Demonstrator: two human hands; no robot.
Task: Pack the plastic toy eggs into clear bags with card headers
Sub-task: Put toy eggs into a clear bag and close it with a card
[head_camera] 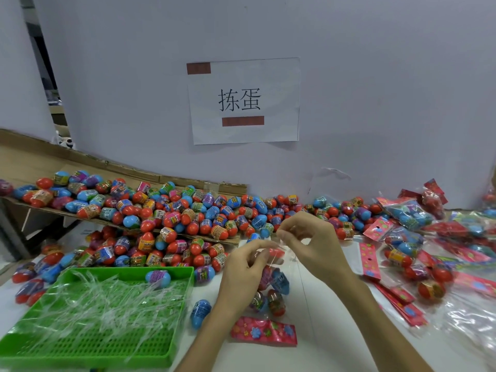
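At the left of the desk point(322, 355), a green tray point(120, 270) holds a heap of thin clear strips point(107, 299), with loose toy eggs point(166, 210) piled behind it. In the middle lies the clear bag point(273, 287), several eggs inside, its card header point(264, 331) nearest the person. The left hand point(244, 267) has its grip pinched on the bag's far edge. The right hand point(311, 237) pinches the same edge, perhaps at a liner strip; blur hides which. If it is a liner, peel it slowly and level, keep the mouth flat, then press along the whole seal. Finished packs point(408, 213) lie at the right
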